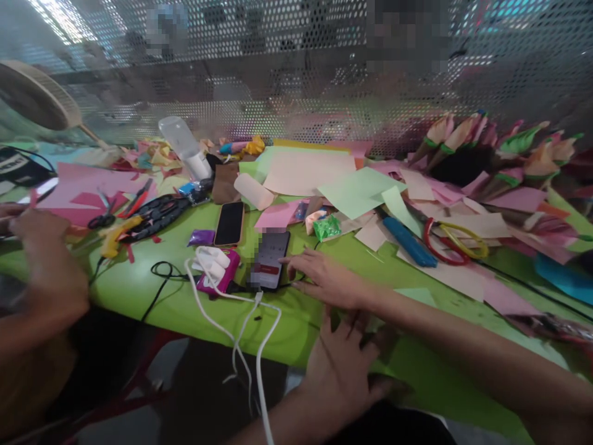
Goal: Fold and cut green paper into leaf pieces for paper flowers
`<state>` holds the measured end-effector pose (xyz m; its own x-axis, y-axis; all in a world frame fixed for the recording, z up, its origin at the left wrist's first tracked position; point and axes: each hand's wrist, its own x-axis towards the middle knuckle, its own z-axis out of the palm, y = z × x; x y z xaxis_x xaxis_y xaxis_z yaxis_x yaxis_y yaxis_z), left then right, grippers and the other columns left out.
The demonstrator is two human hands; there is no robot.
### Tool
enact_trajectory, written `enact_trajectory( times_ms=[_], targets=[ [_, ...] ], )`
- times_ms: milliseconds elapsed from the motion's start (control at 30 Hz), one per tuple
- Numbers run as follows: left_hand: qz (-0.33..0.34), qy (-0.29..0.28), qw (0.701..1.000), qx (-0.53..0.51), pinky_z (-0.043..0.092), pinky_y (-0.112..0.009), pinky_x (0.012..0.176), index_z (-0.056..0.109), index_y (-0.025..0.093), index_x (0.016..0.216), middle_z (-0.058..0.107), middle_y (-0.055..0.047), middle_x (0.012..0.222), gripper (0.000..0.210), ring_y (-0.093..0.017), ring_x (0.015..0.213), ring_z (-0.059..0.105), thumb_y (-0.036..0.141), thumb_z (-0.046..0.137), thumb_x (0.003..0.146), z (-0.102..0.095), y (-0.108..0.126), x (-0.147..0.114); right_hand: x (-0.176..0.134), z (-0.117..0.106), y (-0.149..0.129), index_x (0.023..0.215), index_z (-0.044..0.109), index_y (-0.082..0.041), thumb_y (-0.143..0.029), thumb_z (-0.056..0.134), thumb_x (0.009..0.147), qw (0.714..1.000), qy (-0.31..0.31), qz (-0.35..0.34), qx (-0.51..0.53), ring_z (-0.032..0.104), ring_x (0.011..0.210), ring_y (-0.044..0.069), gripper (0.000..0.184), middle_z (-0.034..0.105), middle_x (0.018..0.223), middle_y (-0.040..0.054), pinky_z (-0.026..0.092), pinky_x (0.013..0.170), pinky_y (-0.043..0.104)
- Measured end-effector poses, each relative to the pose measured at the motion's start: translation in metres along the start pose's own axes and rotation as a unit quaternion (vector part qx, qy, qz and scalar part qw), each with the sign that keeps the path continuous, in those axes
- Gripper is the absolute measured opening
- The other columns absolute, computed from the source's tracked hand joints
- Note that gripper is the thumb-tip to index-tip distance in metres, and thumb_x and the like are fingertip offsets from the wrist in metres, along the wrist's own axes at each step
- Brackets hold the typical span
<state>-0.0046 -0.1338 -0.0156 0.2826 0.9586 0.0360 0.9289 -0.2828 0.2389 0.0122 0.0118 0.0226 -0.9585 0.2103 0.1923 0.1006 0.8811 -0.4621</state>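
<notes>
A phone with a lit dark screen (273,253) lies on the green table, a white cable end at its lower edge. My right hand (327,275) reaches in from the right, a finger stretched to the screen's right edge; it grips nothing. Below it, my left hand (340,358) is at the table's front edge with fingers spread and nothing visible in it. Left of the lit phone sit a magenta power strip (217,281) with white plugs (213,262) and a second, dark-screened phone (230,224). A green crinkled wrapper (327,228) lies above my right hand.
At left, another person's hand (39,228) is by pink paper (88,185). A yellow glue gun (115,238), scissors (102,216), a blue cutter (410,241), red-and-yellow-handled scissors (445,242) and paper sheets (310,170) crowd the table. Paper flowers (449,133) stand back right; white cables (262,371) hang over the front edge.
</notes>
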Motion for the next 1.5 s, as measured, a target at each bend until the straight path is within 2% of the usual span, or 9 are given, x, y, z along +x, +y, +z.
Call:
enact_trajectory(
  times_ms=[167, 267, 433, 533, 700, 867, 1000, 1300, 1500],
  targets=[
    [-0.002, -0.007, 1.0, -0.016, 0.03, -0.056, 0.111, 0.034, 0.033, 0.149, 0.048, -0.01, 0.147, 0.067, -0.029, 0.134, 0.042, 0.067, 0.029, 0.092, -0.001, 0.0, 0.0, 0.006, 0.007, 0.0, 0.098, 0.062, -0.021, -0.016, 0.061, 0.087, 1.0, -0.011, 0.011, -0.007, 0.064, 0.101, 0.021, 0.013, 0.07, 0.116, 0.006, 0.052, 0.092, 0.038],
    [-0.007, 0.016, 1.0, -0.004, 0.037, -0.054, 0.109, 0.038, 0.034, 0.147, 0.051, -0.009, 0.145, 0.064, -0.027, 0.133, 0.045, 0.066, 0.028, 0.092, -0.005, 0.003, 0.001, -0.003, -0.005, -0.002, 0.103, 0.061, -0.019, -0.017, 0.058, 0.089, 1.0, 0.005, 0.01, 0.014, 0.063, 0.104, 0.021, 0.014, 0.069, 0.117, 0.0072, 0.051, 0.094, 0.04],
    [-0.037, 0.063, 0.997, 0.016, 0.04, -0.05, 0.111, 0.046, 0.038, 0.14, 0.054, -0.001, 0.142, 0.055, -0.027, 0.134, 0.047, 0.062, 0.039, 0.091, -0.007, 0.006, 0.0, -0.061, -0.041, -0.012, 0.111, 0.059, -0.02, -0.019, 0.05, 0.094, 0.997, 0.036, 0.051, 0.038, 0.061, 0.113, 0.021, 0.019, 0.063, 0.131, 0.0095, 0.052, 0.093, 0.04],
    [0.001, 0.079, 0.997, 0.006, 0.041, -0.058, 0.108, 0.047, 0.033, 0.14, 0.048, -0.007, 0.149, 0.059, -0.03, 0.136, 0.045, 0.062, 0.043, 0.09, -0.001, 0.002, -0.001, -0.112, -0.05, -0.02, 0.121, 0.057, -0.022, -0.024, 0.049, 0.096, 0.994, 0.051, 0.1, 0.016, 0.061, 0.116, 0.022, 0.026, 0.061, 0.134, 0.0107, 0.053, 0.093, 0.04],
    [0.026, 0.049, 0.998, 0.032, 0.036, -0.064, 0.106, 0.038, 0.03, 0.146, 0.039, -0.008, 0.155, 0.059, -0.031, 0.141, 0.037, 0.051, 0.047, 0.092, 0.003, -0.003, 0.003, -0.178, -0.028, -0.035, 0.143, 0.042, -0.02, -0.032, 0.05, 0.097, 0.986, 0.025, 0.163, -0.016, 0.051, 0.131, 0.024, 0.049, 0.053, 0.144, 0.0138, 0.046, 0.105, 0.045],
    [0.027, 0.037, 0.998, 0.049, 0.03, -0.065, 0.109, 0.045, 0.027, 0.143, 0.037, -0.007, 0.156, 0.055, -0.033, 0.141, 0.036, 0.047, 0.049, 0.092, -0.003, -0.003, 0.009, -0.205, 0.0, -0.035, 0.151, 0.03, -0.016, -0.04, 0.055, 0.094, 0.974, -0.028, 0.221, -0.038, 0.036, 0.142, 0.025, 0.067, 0.039, 0.154, 0.0141, 0.035, 0.116, 0.048],
    [0.018, 0.036, 0.997, 0.061, 0.024, -0.065, 0.111, 0.044, 0.032, 0.144, 0.039, -0.003, 0.154, 0.055, -0.033, 0.14, 0.037, 0.045, 0.049, 0.092, -0.006, -0.005, 0.007, -0.222, 0.007, -0.029, 0.153, 0.027, -0.018, -0.03, 0.059, 0.091, 0.97, -0.011, 0.235, -0.061, 0.033, 0.144, 0.023, 0.07, 0.036, 0.156, 0.0112, 0.033, 0.117, 0.045],
    [0.018, 0.047, 0.992, 0.12, 0.009, -0.066, 0.113, 0.039, 0.028, 0.147, 0.048, -0.003, 0.148, 0.056, -0.033, 0.135, 0.043, 0.031, 0.048, 0.092, -0.013, -0.026, -0.021, -0.251, -0.003, -0.019, 0.145, 0.042, -0.022, -0.019, 0.05, 0.093, 0.96, 0.065, 0.237, -0.137, 0.051, 0.132, 0.023, 0.052, 0.054, 0.143, 0.0081, 0.039, 0.111, 0.049],
    [0.029, 0.081, 0.992, 0.09, 0.009, -0.057, 0.117, 0.036, 0.023, 0.149, 0.051, -0.008, 0.146, 0.059, -0.031, 0.133, 0.047, 0.029, 0.049, 0.092, -0.01, -0.022, -0.019, -0.234, -0.017, -0.005, 0.126, 0.059, -0.019, -0.024, 0.05, 0.096, 0.944, 0.163, 0.238, -0.16, 0.065, 0.108, 0.025, 0.032, 0.07, 0.121, 0.0102, 0.051, 0.093, 0.044]
  ],
)
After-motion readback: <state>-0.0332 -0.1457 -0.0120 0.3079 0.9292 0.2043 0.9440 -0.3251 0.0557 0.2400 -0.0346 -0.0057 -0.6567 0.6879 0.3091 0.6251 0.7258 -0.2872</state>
